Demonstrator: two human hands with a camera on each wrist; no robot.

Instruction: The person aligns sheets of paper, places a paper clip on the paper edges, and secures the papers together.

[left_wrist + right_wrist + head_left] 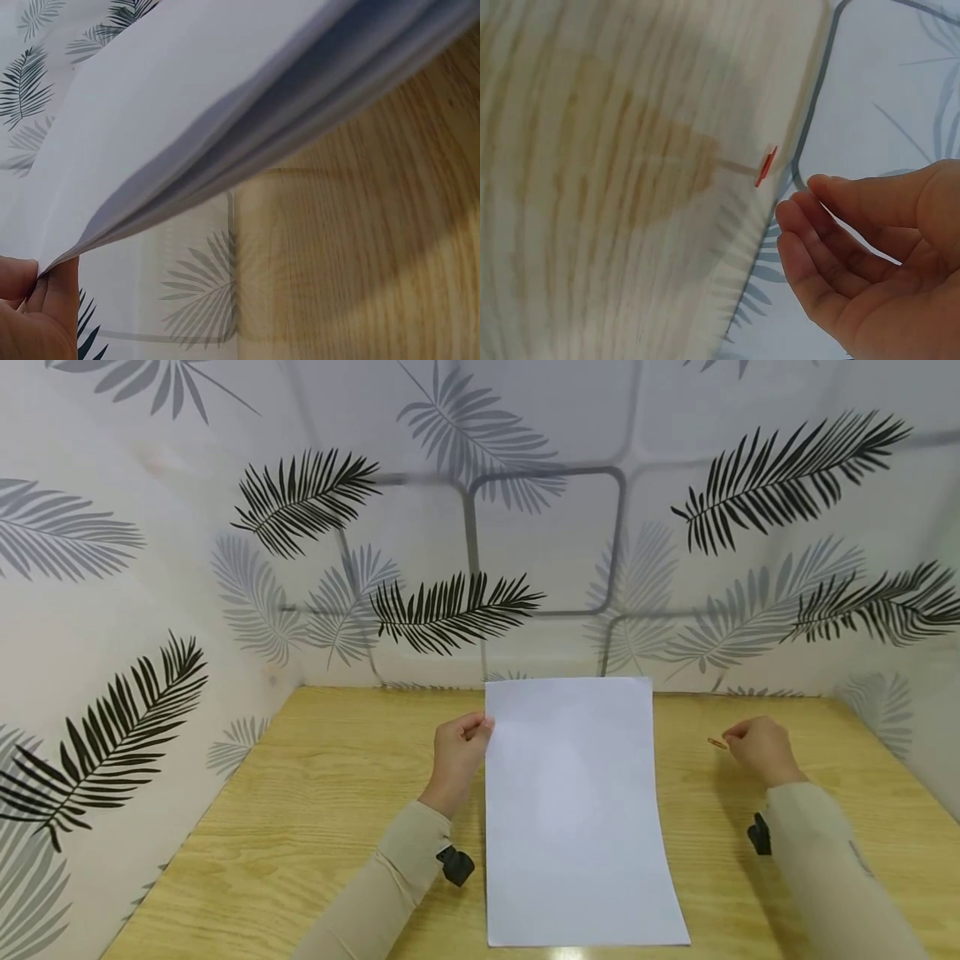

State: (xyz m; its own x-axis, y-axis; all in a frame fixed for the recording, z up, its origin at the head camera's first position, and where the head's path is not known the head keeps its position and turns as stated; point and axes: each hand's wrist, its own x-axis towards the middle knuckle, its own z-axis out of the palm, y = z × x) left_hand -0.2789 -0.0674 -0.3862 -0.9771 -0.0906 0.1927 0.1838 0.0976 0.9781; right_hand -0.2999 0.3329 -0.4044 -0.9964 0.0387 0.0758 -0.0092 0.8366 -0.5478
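Observation:
My left hand (pixel 459 756) pinches the left edge of a stack of white paper sheets (pixel 570 827) near its far corner, thumb on top. In the left wrist view, the paper (pixel 187 90) slopes up from the fingers of the left hand (pixel 41 307), and its layered edges fan slightly apart. An orange-red paper clip (pixel 717 742) lies on the table to the right of the paper. Just beside it is my right hand (pixel 761 747). The right wrist view has a gap between the fingertips of the right hand (pixel 870 262) and the paper clip (pixel 766 166); the loosely bent fingers hold nothing.
A wood-grain table (pixel 322 793) spreads under both arms. Behind it and along its sides stand pale wall coverings (pixel 540 552) printed with dark and grey leaves. Each wrist carries a small black camera, such as the left one (pixel 455 865).

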